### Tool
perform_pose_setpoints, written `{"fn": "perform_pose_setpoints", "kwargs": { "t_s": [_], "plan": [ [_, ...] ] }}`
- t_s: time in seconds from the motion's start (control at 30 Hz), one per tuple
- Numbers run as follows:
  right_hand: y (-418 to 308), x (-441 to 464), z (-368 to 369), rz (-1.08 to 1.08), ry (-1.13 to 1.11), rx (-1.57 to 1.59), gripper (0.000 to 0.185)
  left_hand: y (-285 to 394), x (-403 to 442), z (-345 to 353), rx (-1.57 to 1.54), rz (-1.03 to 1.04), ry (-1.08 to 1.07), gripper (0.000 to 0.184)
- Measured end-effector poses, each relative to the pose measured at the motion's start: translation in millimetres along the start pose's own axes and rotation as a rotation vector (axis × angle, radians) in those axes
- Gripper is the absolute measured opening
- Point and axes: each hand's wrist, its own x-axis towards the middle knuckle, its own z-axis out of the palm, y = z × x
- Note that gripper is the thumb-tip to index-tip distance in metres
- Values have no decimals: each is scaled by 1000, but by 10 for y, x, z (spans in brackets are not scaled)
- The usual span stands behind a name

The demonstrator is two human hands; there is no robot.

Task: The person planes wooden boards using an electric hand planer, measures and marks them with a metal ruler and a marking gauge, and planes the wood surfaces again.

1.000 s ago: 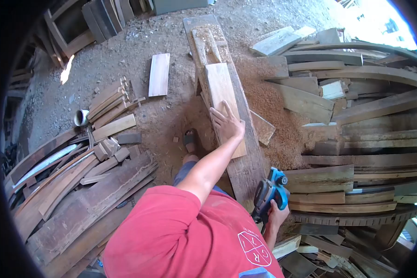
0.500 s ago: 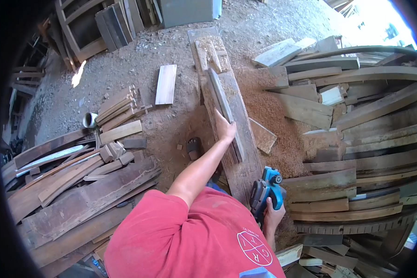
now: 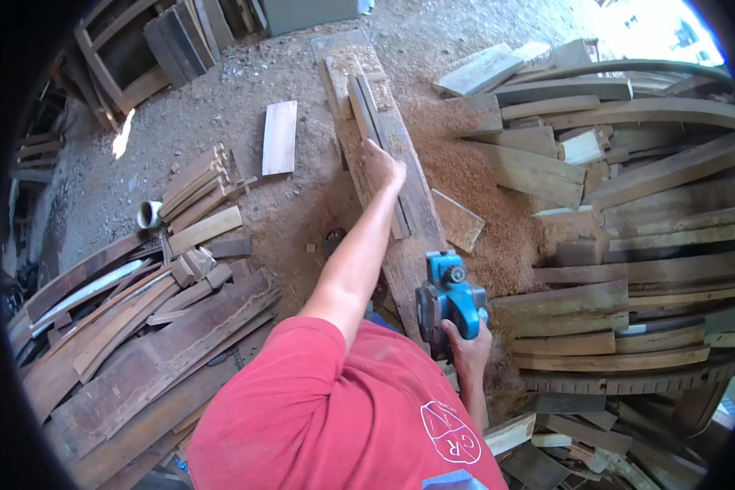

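L hand closed round long brown wooden board, tipped on edge atop weathered plank bench, ctr; some fingers hidden. R hand wrapped on teal-and-black power planer, near R. Best: firm L grip, planer kept clear w/ base off fingers.

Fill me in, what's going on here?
A person's left hand grips a wooden board, turned on edge along a plank bench. The right hand holds a blue power tool, apparently a planer, away from the board. Wood shavings lie right of the bench.
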Motion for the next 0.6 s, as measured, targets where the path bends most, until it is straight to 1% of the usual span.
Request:
{"fn": "perform_pose_setpoints", "kwargs": {
  "t_s": [0.03, 0.07, 0.1, 0.13, 0.17, 0.23, 0.27, 0.3, 0.37, 0.4, 0.43, 0.47, 0.53, 0.6],
  "plan": [
    [-78, 23, 34, -67, -26, -43, 39, -30, 20, -16, -22, -3, -33, 104],
    [-74, 75, 77, -100, -35, -107, 36, -83, 59, -80, -42, -7, -61, 105],
    [-131, 147, 136, -93, -37, -108, 36, -141, 106, -181, -62, -10, -87, 107],
    [-213, 221, 202, -90, -47, -131, 34, -176, 149, -409, -336, -89, -317, 103],
    [-276, 288, 263, -86, -58, -156, 33, -124, 97, -593, -394, -108, -341, 87],
    [-324, 466, 401, -47, -85, -188, 31, -363, 155, -636, -665, -15, -401, 77],
    [-415, 547, 495, -97, -80, -196, 32, -503, 209, -636, -674, -66, -419, 74],
    [-482, 617, 577, -149, -76, -204, 33, -599, 273, -656, -747, -133, -499, 80],
    [-544, 732, 686, -155, -110, -248, 32, -791, 353, -641, -756, -208, -557, 88],
    [-589, 762, 729, -225, -56, -266, 34, -782, 325, -718, -761, -222, -546, 88],
    [-619, 774, 762, -292, -1, -284, 38, -725, 291, -817, -774, -266, -597, 89],
    [-643, 809, 784, -292, -11, -292, 38, -632, 288, -903, -790, -304, -650, 91],
    [-702, 903, 814, -282, -87, -319, 50, -794, 369, -836, -806, -293, -673, 91],
    [-728, 1010, 868, -265, -99, -331, 52, -883, 434, -800, -820, -282, -699, 92]
  ]
}}
